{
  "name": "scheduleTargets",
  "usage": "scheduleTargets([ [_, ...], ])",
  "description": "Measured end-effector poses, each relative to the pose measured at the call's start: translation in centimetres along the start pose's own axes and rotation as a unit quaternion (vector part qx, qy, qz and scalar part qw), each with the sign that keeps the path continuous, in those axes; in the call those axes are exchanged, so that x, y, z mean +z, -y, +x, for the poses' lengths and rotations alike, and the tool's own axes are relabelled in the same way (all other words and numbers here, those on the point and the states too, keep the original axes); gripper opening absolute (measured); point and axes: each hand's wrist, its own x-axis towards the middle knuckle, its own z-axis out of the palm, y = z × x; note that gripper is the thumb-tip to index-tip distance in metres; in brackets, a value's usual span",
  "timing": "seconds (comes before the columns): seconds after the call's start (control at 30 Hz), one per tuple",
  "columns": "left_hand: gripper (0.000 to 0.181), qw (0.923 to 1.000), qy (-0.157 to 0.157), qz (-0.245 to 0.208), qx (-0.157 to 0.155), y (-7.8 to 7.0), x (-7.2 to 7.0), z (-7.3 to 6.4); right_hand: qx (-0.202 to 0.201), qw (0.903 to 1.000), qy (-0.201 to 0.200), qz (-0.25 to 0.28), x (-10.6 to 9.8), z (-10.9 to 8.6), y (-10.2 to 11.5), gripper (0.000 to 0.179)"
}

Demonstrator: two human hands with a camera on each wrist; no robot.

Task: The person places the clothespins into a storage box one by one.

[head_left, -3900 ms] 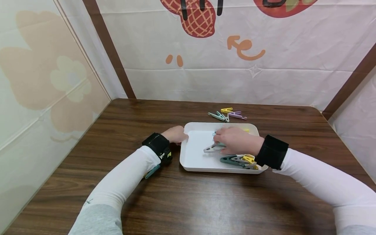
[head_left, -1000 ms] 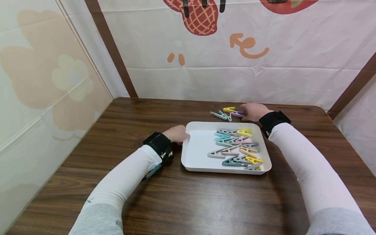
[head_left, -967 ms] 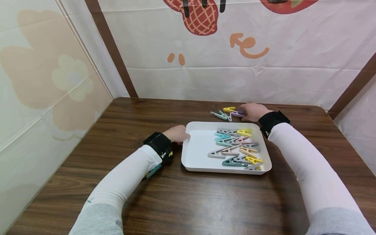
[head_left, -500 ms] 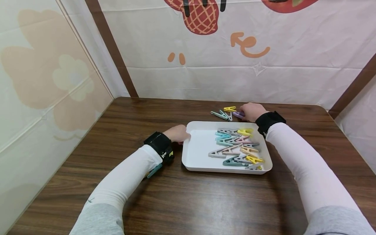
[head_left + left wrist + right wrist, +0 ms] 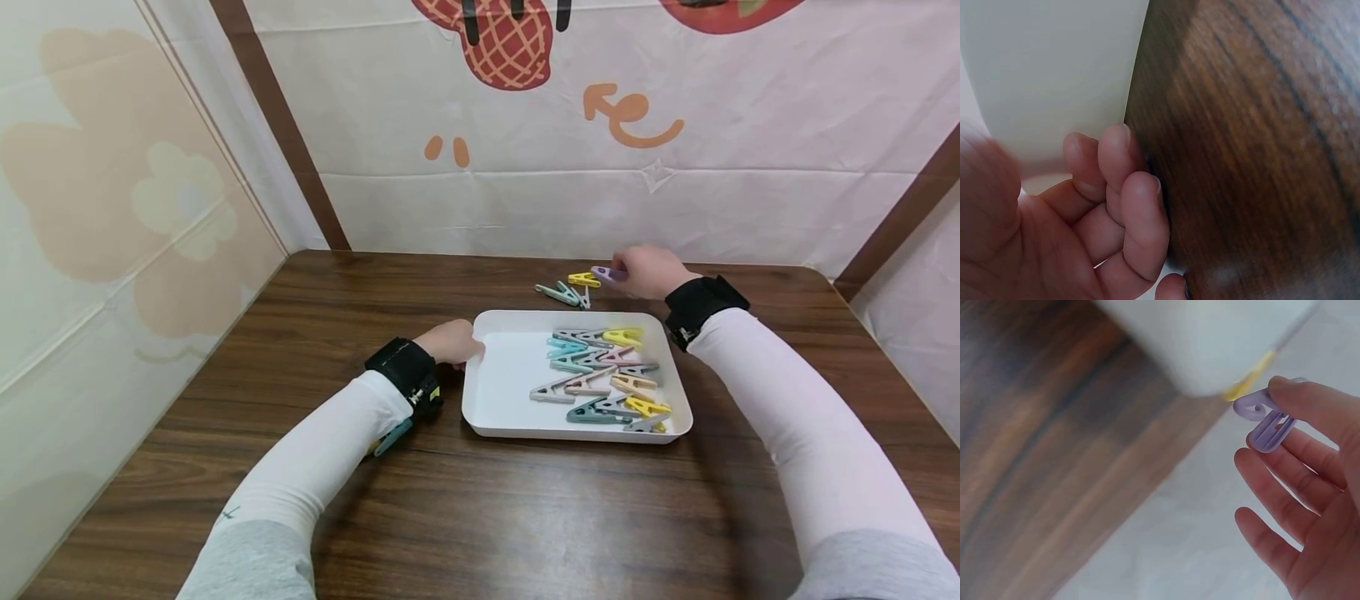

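Between the thumb and fingers of my right hand [image 5: 649, 272] is a purple clothespin [image 5: 1266, 425], raised off the table behind the tray. My left hand [image 5: 450, 342] grips the left edge of a white tray [image 5: 495, 375]; in the left wrist view its curled fingers [image 5: 1141, 219] lie against the tray's outer wall. Clothespins in grey, teal, pink and yellow lie in rows over the tray's right half, among them a yellow clothespin [image 5: 623, 336] and a dark teal clothespin [image 5: 592, 412]. The tray's left half shows bare.
Behind the tray, on the brown table [image 5: 420, 517], lie a loose yellow clothespin [image 5: 583, 280], a mint clothespin [image 5: 557, 293] and a small grey clothespin [image 5: 585, 298]. A printed cloth [image 5: 525, 208] hangs along the table's far edge, with another at the left.
Earlier my right hand was over the tray, then reached the pile behind it. Now it has lifted the purple clothespin off the table. My left hand has stayed on the tray's edge.
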Motion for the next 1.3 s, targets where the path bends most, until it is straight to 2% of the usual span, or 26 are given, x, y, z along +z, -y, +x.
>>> scheduleTargets([
  [0.1,0.021,1.0,-0.001,0.004,0.002,0.1,0.1,0.1,-0.029,0.9995,-0.013,0.003,-1.0,-0.3,1.6,0.02],
  [0.23,0.021,1.0,-0.002,0.006,0.0,0.3,0.2,0.4,-0.088,0.9957,-0.028,-0.009,-1.4,-0.6,4.0,0.022],
  [0.5,0.02,0.9999,-0.003,0.008,0.008,0.4,0.4,0.5,-0.167,0.9855,0.012,-0.027,-0.5,-1.6,9.3,0.028],
  [0.77,0.023,0.9999,0.0,0.014,-0.001,0.3,0.2,0.4,-0.196,0.9766,0.05,-0.074,1.1,-1.9,12.2,0.027],
  [1.03,0.023,0.9999,-0.001,0.011,0.001,0.1,0.1,0.2,-0.213,0.9657,0.065,-0.133,2.7,-1.4,13.1,0.028],
  [1.3,0.021,1.0,-0.002,0.006,0.002,0.1,0.1,0.1,-0.204,0.9631,0.078,-0.158,3.2,-1.1,13.4,0.029],
])
